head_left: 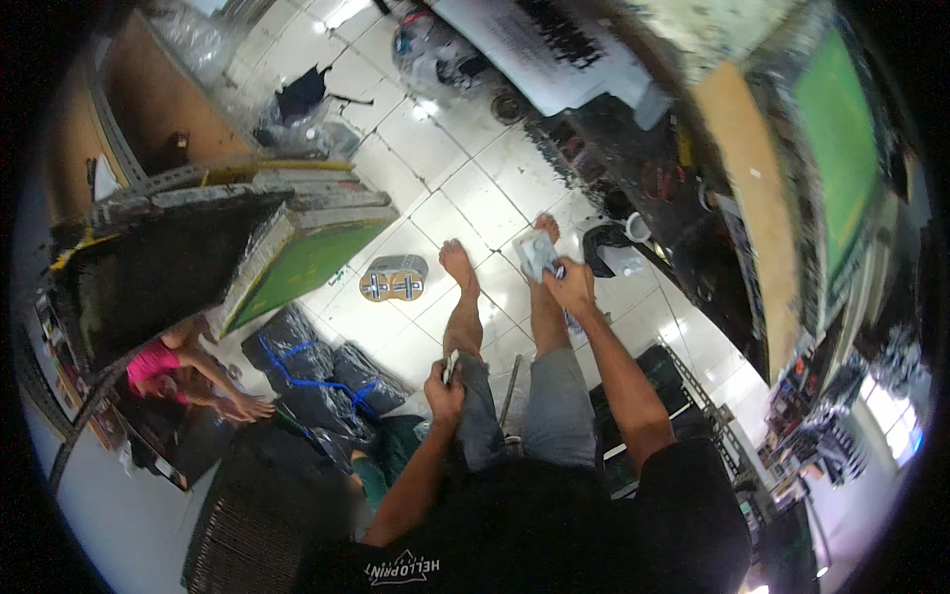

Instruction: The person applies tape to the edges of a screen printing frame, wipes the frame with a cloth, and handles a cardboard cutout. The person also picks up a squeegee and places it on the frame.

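My right hand [572, 287] is closed on a pale grey-white flat piece [536, 254], held out above my right foot. Whether it is cloth or plastic I cannot make out. A small dark blue bit shows by the fingers. Close to my left knee, my left hand [445, 396] is closed around a small pale object [450, 367], mostly covered by the fingers. On the floor to the left of my bare left foot stands a grey container [401, 265] with a tan top and dark cross-shaped marks.
Green-faced framed panels [297, 255] jut in at left, and another green panel [836, 148] leans at right. Black plastic-wrapped bundles [297, 356] with blue cord lie left. Another person's hands [242, 404] reach near them. A white cup [638, 228] stands by the dark bench [708, 267].
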